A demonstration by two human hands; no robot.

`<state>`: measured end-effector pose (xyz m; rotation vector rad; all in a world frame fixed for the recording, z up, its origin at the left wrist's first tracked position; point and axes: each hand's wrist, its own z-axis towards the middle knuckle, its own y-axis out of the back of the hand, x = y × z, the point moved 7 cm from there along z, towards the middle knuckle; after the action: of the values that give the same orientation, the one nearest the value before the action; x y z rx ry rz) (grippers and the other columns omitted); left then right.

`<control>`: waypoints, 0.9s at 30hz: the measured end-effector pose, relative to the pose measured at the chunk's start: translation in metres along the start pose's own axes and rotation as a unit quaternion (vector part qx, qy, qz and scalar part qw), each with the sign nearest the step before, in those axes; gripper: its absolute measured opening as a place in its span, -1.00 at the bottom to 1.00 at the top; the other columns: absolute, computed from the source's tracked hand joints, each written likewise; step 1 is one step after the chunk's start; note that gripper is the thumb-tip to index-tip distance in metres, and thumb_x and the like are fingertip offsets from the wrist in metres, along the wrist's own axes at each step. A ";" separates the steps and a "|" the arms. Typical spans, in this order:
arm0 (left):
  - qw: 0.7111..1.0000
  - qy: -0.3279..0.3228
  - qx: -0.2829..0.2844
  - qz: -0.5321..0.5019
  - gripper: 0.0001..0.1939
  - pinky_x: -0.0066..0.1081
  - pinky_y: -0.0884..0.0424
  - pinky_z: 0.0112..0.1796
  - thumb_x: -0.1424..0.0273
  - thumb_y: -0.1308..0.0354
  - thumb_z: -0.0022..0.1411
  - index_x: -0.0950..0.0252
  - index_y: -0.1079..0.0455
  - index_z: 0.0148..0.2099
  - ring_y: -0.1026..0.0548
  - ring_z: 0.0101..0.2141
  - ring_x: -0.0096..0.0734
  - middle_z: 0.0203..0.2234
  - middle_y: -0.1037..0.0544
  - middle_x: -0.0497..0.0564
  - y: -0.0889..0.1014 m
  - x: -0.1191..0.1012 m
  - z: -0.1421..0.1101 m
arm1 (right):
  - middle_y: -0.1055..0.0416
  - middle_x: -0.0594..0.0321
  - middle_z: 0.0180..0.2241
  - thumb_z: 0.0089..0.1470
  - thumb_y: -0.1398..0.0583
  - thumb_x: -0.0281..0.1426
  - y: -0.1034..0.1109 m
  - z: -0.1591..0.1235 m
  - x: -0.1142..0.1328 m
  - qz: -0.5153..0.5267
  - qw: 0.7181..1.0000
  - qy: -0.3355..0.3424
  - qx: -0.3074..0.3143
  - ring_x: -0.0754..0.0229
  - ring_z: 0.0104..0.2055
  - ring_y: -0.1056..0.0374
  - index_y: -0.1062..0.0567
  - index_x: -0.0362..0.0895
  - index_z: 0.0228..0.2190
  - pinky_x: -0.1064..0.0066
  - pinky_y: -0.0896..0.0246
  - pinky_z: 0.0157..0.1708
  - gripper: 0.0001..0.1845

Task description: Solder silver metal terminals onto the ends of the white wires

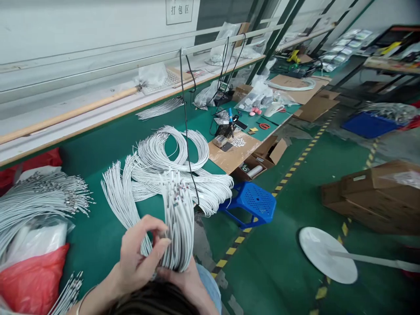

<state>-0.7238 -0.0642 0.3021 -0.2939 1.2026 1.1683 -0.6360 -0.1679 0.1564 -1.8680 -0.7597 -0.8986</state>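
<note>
A thick bundle of white cables (179, 218) stands upright in front of me, its small connector ends pointing up. My right hand (183, 280) is wrapped around the bundle's lower part, with most of its fingers hidden behind the cables and a dark shape at the bottom edge. At the bundle's left side, my left hand (141, 251) has its thumb and fingers curled together against the cables. Just beyond the hands, more white cables (124, 192) lie fanned out on the green table (95, 151), together with coiled white cables (164, 146).
On the left are another cable pile (49, 192) and a red bag (33, 280). A black cord (185, 109) hangs over the table. Beyond are a cardboard sheet (229, 157), orange-handled scissors (264, 126) and a blue stool (254, 201). A round white base (324, 256) stands on the floor.
</note>
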 end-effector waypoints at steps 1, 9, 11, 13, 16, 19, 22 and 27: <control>0.999 0.039 -0.016 -0.002 -0.88 -0.38 -0.48 -0.32 0.39 -0.22 0.37 0.17 -0.43 -0.05 -0.50 -0.38 -0.38 -0.34 -0.53 -0.05 0.007 0.017 -0.003 | -0.63 0.21 -0.40 -0.22 -0.59 -0.29 0.005 0.002 0.000 0.008 1.000 -0.004 -0.010 0.06 -0.35 -0.50 -0.67 -0.11 -0.33 0.25 -0.46 -0.27 -0.63; 0.851 0.517 -0.095 -0.002 -0.69 -0.42 -0.43 -0.48 0.18 -0.21 0.46 0.31 -0.45 -0.25 -0.40 -0.57 -0.51 -0.50 -0.46 -0.16 0.043 0.199 -0.119 | -0.59 0.28 -0.44 -0.10 -0.56 -0.18 0.033 0.014 0.019 0.073 0.995 0.003 -0.065 0.11 -0.31 -0.51 -0.61 -0.08 -0.33 0.27 -0.41 -0.14 -0.63; 0.786 0.610 -0.093 -0.039 -0.72 -0.42 -0.46 -0.48 0.18 -0.23 0.45 0.33 -0.48 -0.15 -0.46 -0.53 -0.50 -0.42 -0.53 -0.11 0.032 0.225 -0.156 | -0.59 0.29 -0.46 -0.13 -0.57 -0.19 0.033 0.015 0.022 0.076 0.995 -0.007 -0.066 0.11 -0.32 -0.51 -0.61 -0.07 -0.33 0.30 -0.41 -0.17 -0.62; 0.722 0.676 -0.098 -0.111 -0.71 -0.37 -0.53 -0.41 0.17 -0.22 0.46 0.33 -0.50 -0.06 -0.53 -0.46 -0.44 -0.32 -0.59 -0.04 0.014 0.241 -0.184 | -0.58 0.30 -0.46 -0.14 -0.58 -0.20 0.030 0.015 0.026 0.074 0.995 -0.018 -0.059 0.11 -0.32 -0.51 -0.61 -0.06 -0.33 0.31 -0.41 -0.18 -0.62; 0.649 0.699 -0.119 -0.276 -0.65 -0.19 -0.61 -0.23 0.13 -0.21 0.45 0.32 -0.51 0.03 -0.63 -0.28 -0.28 -0.17 -0.64 0.06 -0.019 0.249 -0.202 | -0.56 0.31 -0.46 -0.10 -0.57 -0.18 0.019 0.015 0.035 0.074 0.996 -0.032 -0.035 0.10 -0.30 -0.50 -0.61 -0.04 -0.33 0.28 -0.42 -0.13 -0.64; 0.614 0.635 -0.185 -0.431 -0.61 -0.06 -0.60 -0.08 0.12 -0.22 0.45 0.32 -0.51 0.10 -0.64 -0.10 -0.15 -0.02 -0.63 0.13 -0.041 0.258 -0.194 | -0.54 0.31 -0.45 -0.07 -0.55 -0.16 0.006 0.014 0.050 0.075 0.996 -0.038 -0.004 0.11 -0.29 -0.48 -0.61 -0.01 -0.31 0.22 -0.43 -0.06 -0.66; 0.589 0.553 -0.285 -0.516 -0.62 -0.06 -0.59 -0.07 0.16 -0.22 0.45 0.30 -0.48 0.15 -0.62 -0.06 -0.14 0.05 -0.60 0.14 -0.050 0.276 -0.180 | -0.50 0.33 -0.45 -0.02 -0.52 -0.16 -0.001 0.013 0.064 0.069 0.997 -0.038 0.028 0.14 -0.34 -0.43 -0.60 0.01 -0.31 0.22 -0.41 -0.08 -0.70; 0.538 0.463 -0.369 -0.600 -0.64 -0.11 -0.61 -0.11 0.24 -0.24 0.45 0.30 -0.46 0.18 -0.62 -0.08 -0.17 0.06 -0.58 0.14 -0.054 0.305 -0.160 | -0.43 0.37 -0.53 -0.04 -0.50 -0.05 0.007 0.000 0.082 0.037 0.996 -0.010 0.081 0.22 -0.47 -0.36 -0.55 -0.04 -0.40 0.28 -0.37 -0.26 -0.61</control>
<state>-0.7997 -0.0376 -0.0375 -2.2336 0.8274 0.0463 -0.5854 -0.1591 0.2212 -1.7527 -0.7468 -0.7501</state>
